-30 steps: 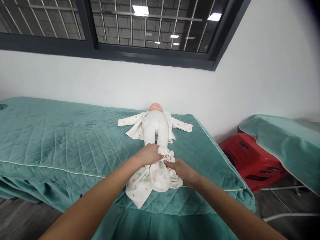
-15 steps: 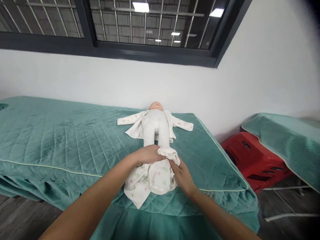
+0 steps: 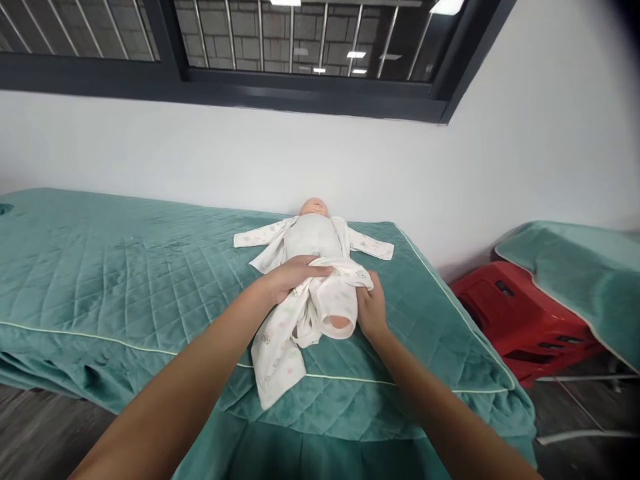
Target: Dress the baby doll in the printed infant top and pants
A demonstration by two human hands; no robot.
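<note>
A baby doll (image 3: 313, 235) lies on its back on a teal quilted bed (image 3: 125, 280), head toward the wall, with an open white printed top (image 3: 257, 237) spread under it. White printed baby trousers (image 3: 300, 320) are pulled partway up its legs; a foot shows at one leg opening (image 3: 339, 323). My left hand (image 3: 290, 275) grips the waistband on the left side. My right hand (image 3: 371, 308) holds the waistband on the right, beside the doll's hip.
A white wall rises behind the bed under a dark-framed barred window (image 3: 280, 60). A red plastic stool (image 3: 520, 313) stands on the floor to the right, next to a second teal bed (image 3: 575, 273). Grey wooden floor lies below.
Both hands have moved away from me along the doll's legs, drawing the trousers up from the feet to the thighs. The bunched fabric has stretched out and a foot now shows.
</note>
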